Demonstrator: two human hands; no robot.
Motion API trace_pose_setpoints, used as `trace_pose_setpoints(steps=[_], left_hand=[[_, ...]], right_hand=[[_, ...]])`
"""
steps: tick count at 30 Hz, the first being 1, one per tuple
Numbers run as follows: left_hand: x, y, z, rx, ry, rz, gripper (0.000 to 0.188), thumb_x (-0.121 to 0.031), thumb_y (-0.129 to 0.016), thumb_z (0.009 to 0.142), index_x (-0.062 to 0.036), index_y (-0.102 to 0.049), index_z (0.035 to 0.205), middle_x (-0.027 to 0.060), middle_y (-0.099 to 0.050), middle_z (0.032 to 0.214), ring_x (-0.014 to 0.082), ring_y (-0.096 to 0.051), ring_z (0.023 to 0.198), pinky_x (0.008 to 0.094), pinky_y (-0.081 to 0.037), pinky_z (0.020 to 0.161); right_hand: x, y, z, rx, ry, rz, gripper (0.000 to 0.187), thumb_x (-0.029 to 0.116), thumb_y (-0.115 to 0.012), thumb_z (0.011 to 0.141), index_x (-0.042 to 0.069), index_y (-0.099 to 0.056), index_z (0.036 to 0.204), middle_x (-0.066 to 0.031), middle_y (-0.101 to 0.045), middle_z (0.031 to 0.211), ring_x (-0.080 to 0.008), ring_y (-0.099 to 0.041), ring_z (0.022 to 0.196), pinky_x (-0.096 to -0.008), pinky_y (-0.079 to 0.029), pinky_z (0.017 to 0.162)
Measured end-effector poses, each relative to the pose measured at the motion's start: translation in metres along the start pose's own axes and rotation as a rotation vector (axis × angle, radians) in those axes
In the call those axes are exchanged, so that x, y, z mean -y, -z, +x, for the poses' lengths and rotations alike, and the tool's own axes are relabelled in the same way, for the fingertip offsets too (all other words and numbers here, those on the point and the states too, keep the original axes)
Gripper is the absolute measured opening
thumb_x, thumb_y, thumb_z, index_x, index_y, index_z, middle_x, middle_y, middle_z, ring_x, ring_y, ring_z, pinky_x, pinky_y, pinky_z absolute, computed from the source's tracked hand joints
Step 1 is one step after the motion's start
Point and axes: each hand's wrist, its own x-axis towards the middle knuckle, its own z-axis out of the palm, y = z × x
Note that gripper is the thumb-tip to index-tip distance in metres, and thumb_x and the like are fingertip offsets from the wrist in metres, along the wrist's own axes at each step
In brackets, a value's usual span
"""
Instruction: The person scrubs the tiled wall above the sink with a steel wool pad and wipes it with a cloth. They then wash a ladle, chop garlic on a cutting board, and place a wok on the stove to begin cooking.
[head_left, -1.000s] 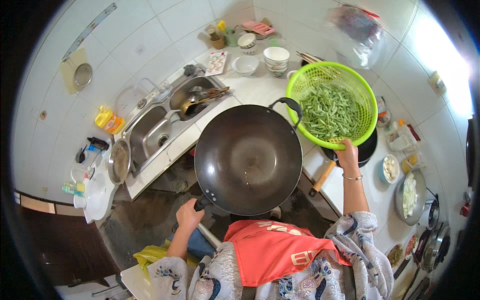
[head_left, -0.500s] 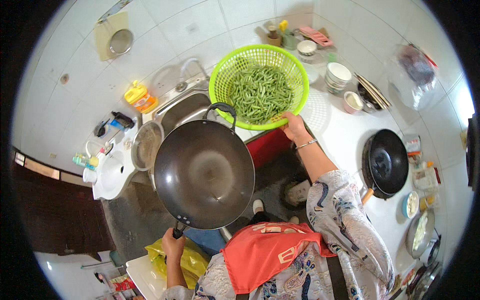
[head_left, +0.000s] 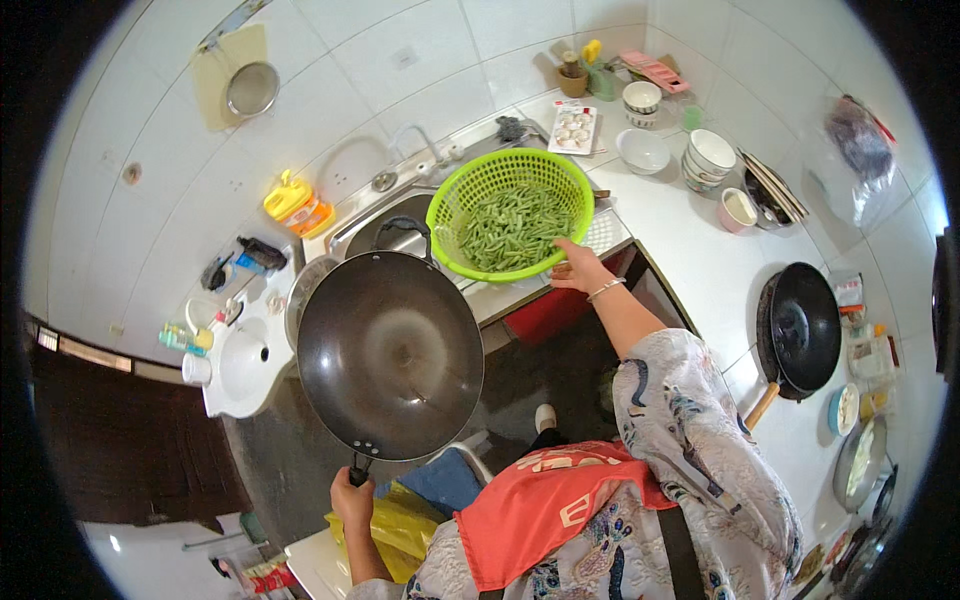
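Observation:
My left hand is closed round the black handle of a large dark wok, held up with its inside facing me. The wok's far loop handle overlaps the sink. A lime-green plastic basket of cut green beans sits at the right side of the sink, by the counter edge. Against its near right rim is my right hand, fingers stretched and apart. Whether it still touches the rim I cannot tell. The basket hides part of the sink.
A second black pan with a wooden handle lies on the white counter at right. Stacked bowls and a tray of eggs stand farther back. A washbasin and a yellow bottle are at left.
The green basket has come down onto the sink side, and my right hand's fingers have loosened from its rim. My left hand still holds the wok, slightly farther left.

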Motion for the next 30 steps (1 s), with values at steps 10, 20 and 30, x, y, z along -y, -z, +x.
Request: trace_pose_setpoints(steps=[10,20,30], left_hand=[[-0.020,-0.010,0.025,0.089,-0.111,-0.003,0.024,-0.017,-0.070,0.062,-0.0046,-0.060,0.081,0.0162,-0.061,0.076,0.0387,-0.060,0.075,0.0415,-0.047,0.066],[-0.041,-0.021,0.025,0.161,-0.237,0.009,0.023,-0.015,-0.069,0.063,-0.0045,-0.060,0.082,0.0167,-0.061,0.076,0.0391,-0.059,0.077,0.0441,-0.046,0.066],[-0.047,-0.038,0.001,0.176,-0.241,0.023,0.024,-0.015,-0.068,0.063,-0.0033,-0.061,0.083,0.0169,-0.060,0.074,0.0382,-0.059,0.070,0.0428,-0.046,0.065]], right_hand=[[0.024,-0.024,-0.001,-0.063,0.166,-0.210,0.071,0.045,-0.067,0.079,-0.002,-0.042,0.126,-0.0199,-0.052,0.113,-0.0340,-0.056,0.100,-0.0529,-0.055,0.075],[0.012,0.014,-0.012,-0.138,0.199,-0.245,0.082,0.054,-0.059,0.083,-0.003,-0.033,0.136,-0.0147,-0.049,0.117,-0.0259,-0.052,0.100,-0.0430,-0.053,0.081],[-0.017,0.097,-0.040,-0.134,0.352,-0.552,0.037,0.031,-0.059,0.089,-0.004,-0.064,0.102,-0.0087,-0.062,0.075,-0.0159,-0.058,0.067,-0.0309,-0.051,0.063]])
